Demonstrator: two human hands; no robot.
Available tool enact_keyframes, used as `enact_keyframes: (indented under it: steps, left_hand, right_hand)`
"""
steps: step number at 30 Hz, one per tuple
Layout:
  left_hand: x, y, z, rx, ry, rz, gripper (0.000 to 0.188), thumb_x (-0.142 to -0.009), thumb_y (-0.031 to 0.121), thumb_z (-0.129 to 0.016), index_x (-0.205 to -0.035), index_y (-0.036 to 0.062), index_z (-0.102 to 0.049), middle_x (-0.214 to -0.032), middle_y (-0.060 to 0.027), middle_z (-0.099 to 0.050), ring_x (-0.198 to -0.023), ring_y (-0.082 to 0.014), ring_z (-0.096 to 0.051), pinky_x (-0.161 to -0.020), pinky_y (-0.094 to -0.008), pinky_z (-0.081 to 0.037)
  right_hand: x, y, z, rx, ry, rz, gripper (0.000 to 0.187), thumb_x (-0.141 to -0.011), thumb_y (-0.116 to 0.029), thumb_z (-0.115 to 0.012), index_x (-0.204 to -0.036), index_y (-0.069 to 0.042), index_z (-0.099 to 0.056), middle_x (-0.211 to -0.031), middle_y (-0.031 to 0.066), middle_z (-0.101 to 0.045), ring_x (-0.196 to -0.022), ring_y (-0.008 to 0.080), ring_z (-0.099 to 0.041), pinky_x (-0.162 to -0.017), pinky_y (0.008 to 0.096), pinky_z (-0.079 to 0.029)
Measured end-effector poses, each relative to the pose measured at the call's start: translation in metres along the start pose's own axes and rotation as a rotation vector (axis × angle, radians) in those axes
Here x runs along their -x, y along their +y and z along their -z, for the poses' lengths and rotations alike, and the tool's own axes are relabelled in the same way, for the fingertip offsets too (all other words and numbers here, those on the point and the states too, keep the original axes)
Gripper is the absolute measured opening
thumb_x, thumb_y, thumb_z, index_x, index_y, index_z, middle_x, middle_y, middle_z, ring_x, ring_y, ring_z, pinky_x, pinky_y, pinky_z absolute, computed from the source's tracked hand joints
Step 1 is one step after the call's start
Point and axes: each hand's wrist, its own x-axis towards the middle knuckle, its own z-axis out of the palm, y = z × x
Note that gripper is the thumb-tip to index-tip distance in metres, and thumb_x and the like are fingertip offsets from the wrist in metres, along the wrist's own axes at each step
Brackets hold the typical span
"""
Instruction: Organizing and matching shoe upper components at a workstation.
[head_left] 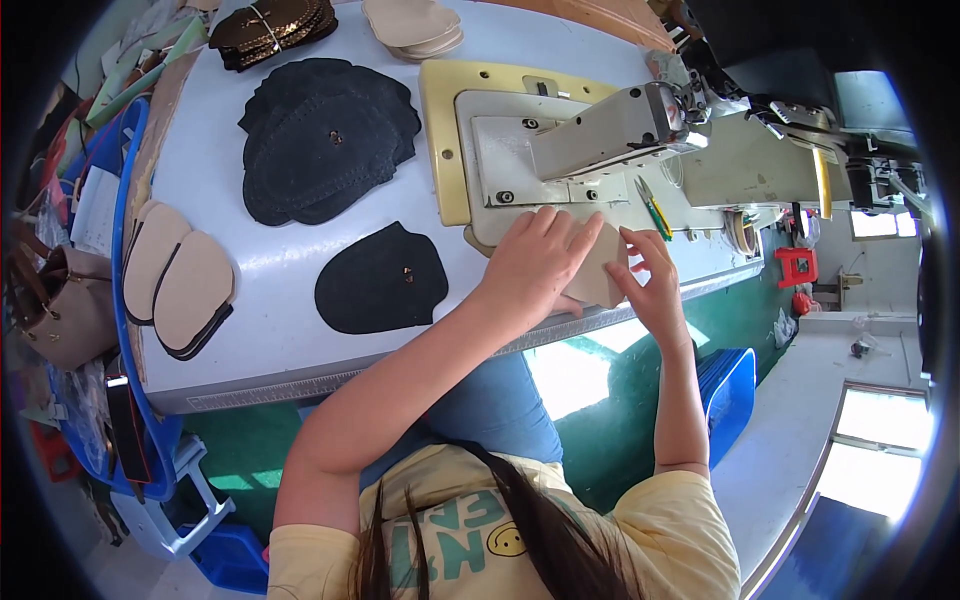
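A beige rounded cut piece (602,268), looking like leather or lining, lies at the table's front edge before the sewing machine (605,135). My left hand (535,262) lies on its left side, fingers stretched toward the machine bed and thumb low near the table edge. My right hand (648,280) pinches the piece's right edge between thumb and fingers. My left hand covers part of the piece. A single black rounded piece with a small metal fitting (382,280) lies flat to the left of my left forearm.
A stack of black pieces (320,150) lies farther back, with beige pieces (415,28) and a tied brown bundle (272,28) behind. Beige-and-black pieces (193,290) rest at the left edge. Green-handled snips (655,215) lie right of the machine. A ruler strip (275,389) edges the table.
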Motion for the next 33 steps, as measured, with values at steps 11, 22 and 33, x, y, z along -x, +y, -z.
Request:
enact_keyframes:
  steps: [11,22,33]
  left_hand:
    - [-0.007,0.000,0.004,-0.092,0.122,0.182,0.090,-0.053,0.050,-0.081,-0.120,-0.0018,-0.052,-0.092,-0.0080,-0.055,-0.083,-0.0221,-0.057,-0.074,-0.0346,-0.044]
    - [0.000,0.003,-0.010,-0.403,0.363,0.014,0.032,-0.071,0.012,-0.065,-0.099,-0.0026,-0.063,-0.093,-0.0094,-0.055,-0.090,-0.0222,-0.050,-0.074,-0.0335,-0.042]
    - [0.003,0.006,-0.008,-0.400,0.353,0.050,0.030,-0.070,0.010,-0.063,-0.098,-0.0029,-0.064,-0.091,-0.0086,-0.055,-0.093,-0.0215,-0.049,-0.076,-0.0349,-0.040]
  right_hand:
    - [-0.026,0.003,-0.016,0.084,0.153,0.050,0.029,-0.080,-0.010,-0.068,-0.107,0.000,-0.062,-0.090,0.0092,-0.057,-0.078,0.0224,-0.059,-0.065,0.0308,-0.049]
    - [-0.016,-0.016,-0.021,0.441,0.328,0.169,0.021,-0.086,-0.004,-0.057,-0.105,0.002,-0.062,-0.100,0.0150,-0.061,-0.091,0.0317,-0.060,-0.080,0.0396,-0.049]
    - [-0.029,0.000,-0.006,-0.068,0.105,-0.089,0.030,-0.070,-0.010,-0.076,-0.094,0.000,-0.061,-0.084,0.0057,-0.058,-0.075,0.0177,-0.053,-0.066,0.0281,-0.045]
